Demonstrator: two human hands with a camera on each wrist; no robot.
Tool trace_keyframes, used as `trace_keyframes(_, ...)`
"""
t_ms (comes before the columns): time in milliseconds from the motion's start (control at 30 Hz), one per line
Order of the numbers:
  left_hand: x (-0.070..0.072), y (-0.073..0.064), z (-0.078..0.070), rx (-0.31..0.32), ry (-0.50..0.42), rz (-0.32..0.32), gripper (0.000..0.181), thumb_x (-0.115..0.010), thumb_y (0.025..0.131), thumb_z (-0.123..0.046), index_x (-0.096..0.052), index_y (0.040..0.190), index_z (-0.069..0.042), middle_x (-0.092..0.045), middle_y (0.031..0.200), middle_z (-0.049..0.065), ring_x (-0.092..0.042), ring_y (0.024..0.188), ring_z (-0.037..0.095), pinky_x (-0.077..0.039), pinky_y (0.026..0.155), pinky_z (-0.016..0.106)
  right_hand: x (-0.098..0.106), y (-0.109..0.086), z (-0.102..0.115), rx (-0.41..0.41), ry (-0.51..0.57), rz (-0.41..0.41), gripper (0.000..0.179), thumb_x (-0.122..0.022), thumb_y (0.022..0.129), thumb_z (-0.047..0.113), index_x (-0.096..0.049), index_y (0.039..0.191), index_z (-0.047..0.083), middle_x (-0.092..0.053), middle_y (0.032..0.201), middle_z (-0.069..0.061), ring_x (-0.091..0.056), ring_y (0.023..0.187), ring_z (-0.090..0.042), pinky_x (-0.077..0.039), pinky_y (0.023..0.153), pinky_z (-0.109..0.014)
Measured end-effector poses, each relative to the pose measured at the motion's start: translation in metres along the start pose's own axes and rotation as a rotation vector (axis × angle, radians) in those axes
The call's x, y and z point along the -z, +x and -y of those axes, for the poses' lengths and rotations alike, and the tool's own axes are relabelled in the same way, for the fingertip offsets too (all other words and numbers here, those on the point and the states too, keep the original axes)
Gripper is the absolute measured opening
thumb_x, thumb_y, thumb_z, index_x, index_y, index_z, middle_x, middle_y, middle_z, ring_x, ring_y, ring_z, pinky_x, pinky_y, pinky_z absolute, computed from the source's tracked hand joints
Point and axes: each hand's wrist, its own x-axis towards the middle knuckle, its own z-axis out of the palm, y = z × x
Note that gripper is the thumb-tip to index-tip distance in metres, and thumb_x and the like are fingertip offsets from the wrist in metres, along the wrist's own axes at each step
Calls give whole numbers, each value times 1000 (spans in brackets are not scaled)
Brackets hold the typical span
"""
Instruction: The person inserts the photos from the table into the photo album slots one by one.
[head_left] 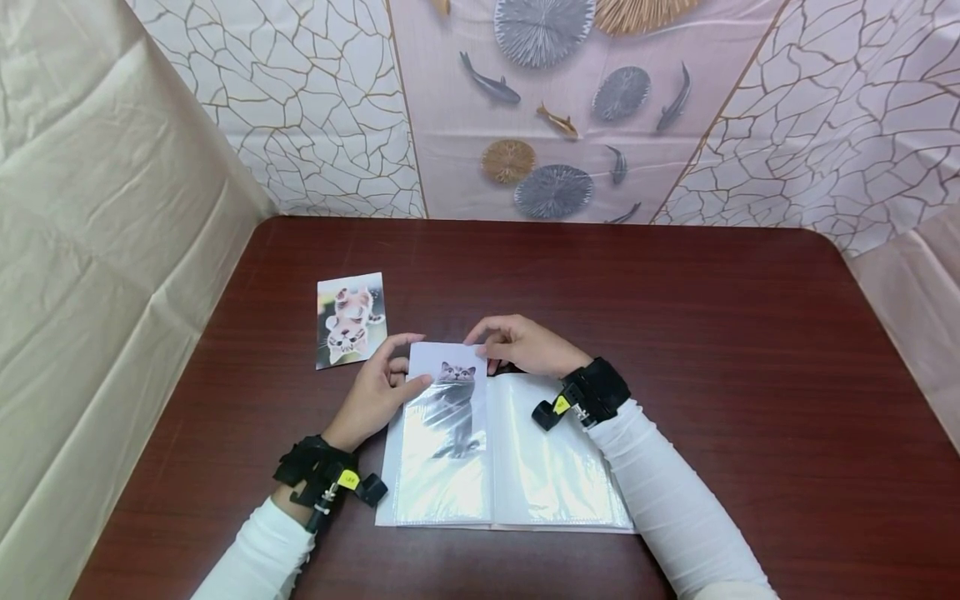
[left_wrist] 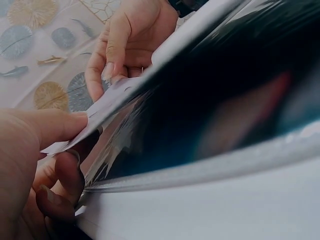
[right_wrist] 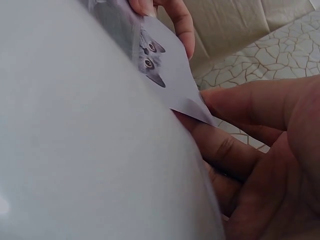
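Observation:
An open photo album (head_left: 551, 458) with clear plastic pockets lies on the table. A grey cat photo (head_left: 423, 358) sits mostly inside the left page's pocket, its top strip with the cat's ears and eyes sticking out above the plastic. My left hand (head_left: 378, 392) pinches the photo and page at the upper left edge, thumb on top and fingers beneath, as the left wrist view shows. At the photo's top right corner, my right hand (head_left: 531, 346) pinches the card between thumb and fingers. In the right wrist view the protruding photo strip (right_wrist: 175, 80) bends slightly.
A second photo (head_left: 330, 308), of a pale kitten seen upside down, lies on the brown table (head_left: 712, 333) to the album's upper left. Patterned cloth (head_left: 337, 108) hangs beyond the far edge, and a cream curtain (head_left: 112, 250) hangs at the left.

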Motion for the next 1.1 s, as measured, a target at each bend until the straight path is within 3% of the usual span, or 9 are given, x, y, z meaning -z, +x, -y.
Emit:
trace_keyframes(300,-1,0,0,-6,1,-8,50,-72,96,-17,-51,141,-20,-68,89,11,-42,54,11,-36,53,22,0,-1,-1,-5,-2,21,25,-55,105,13,-66,126,6,-68,88,-15,-66,78,-20,-54,74,-32)
trace_keyframes(567,0,0,1,-41,43,-3,43,-72,96,-17,-57,136,-19,-49,70,6,-36,51,10,-32,51,22,0,-2,0,3,-23,43,24,-54,106,14,-68,124,6,-68,91,-16,-66,79,-20,-53,77,-34)
trace_keyframes(867,-1,0,1,-39,50,-5,36,-71,96,-15,-61,131,-15,-67,85,10,-42,51,9,-35,49,21,0,-3,1,20,-35,52,23,-56,105,16,-72,119,7,-69,96,-9,-66,81,-19,-52,79,-34)
trace_keyframes(1100,0,0,0,-45,65,-9,32,-72,96,-18,-65,127,-15,-63,80,8,-40,51,10,-34,50,22,-1,-3,2,17,-51,53,23,-56,105,17,-74,117,8,-71,100,-7,-65,82,-20,-51,79,-32)
